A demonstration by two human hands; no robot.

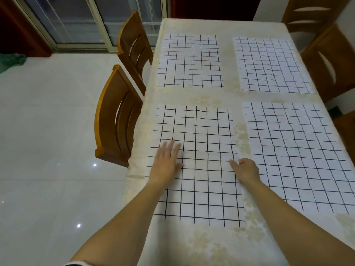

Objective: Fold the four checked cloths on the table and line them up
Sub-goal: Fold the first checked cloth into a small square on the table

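Four white cloths with black checks lie flat and unfolded on the table point(199, 246), two by two. The near left cloth point(201, 135) is under both my hands. My left hand point(168, 162) rests flat on its left part, fingers spread. My right hand point(246, 169) sits at its right edge, thumb and fingers curled onto the cloth's edge. The near right cloth point(299, 154) lies beside it, creased. The far left cloth point(189, 61) and the far right cloth point(270, 65) lie beyond, apart from each other.
The table wears a cream patterned tablecloth. Two wooden chairs point(117, 116) stand along its left side, and more wooden chairs point(326, 60) along the right. A glossy tiled floor point(48, 131) lies to the left, with a glass sliding door point(76, 22) behind.
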